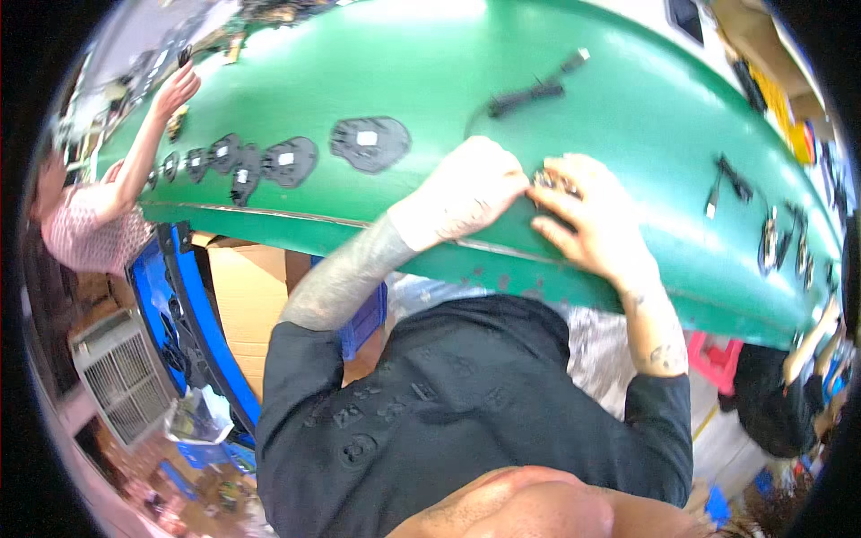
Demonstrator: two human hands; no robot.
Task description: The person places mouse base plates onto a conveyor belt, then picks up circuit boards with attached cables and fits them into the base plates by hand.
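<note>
My left hand (471, 193) is closed above the green work surface, its fingertips pinched together. Whatever they grip is hidden. Beside it, my right hand (596, 215) curls its fingers around a small dark and shiny part (556, 183), too small to name; the two hands nearly meet at it. Just beyond them lies a bundled black cable (529, 97) with a pale connector at its far end. Its thin lead runs back toward my left hand and disappears behind it. To the left of my hands rests a flat black plastic shell (369, 143) with a white label.
More black shells (289, 162) form a row leftward along the green table (430, 54). Rightward lie another black cable (735, 184) and small cabled assemblies (769, 240). A co-worker's arm (134, 161) reaches over at far left; another person sits at right. A blue bin (202, 332) stands below the table edge.
</note>
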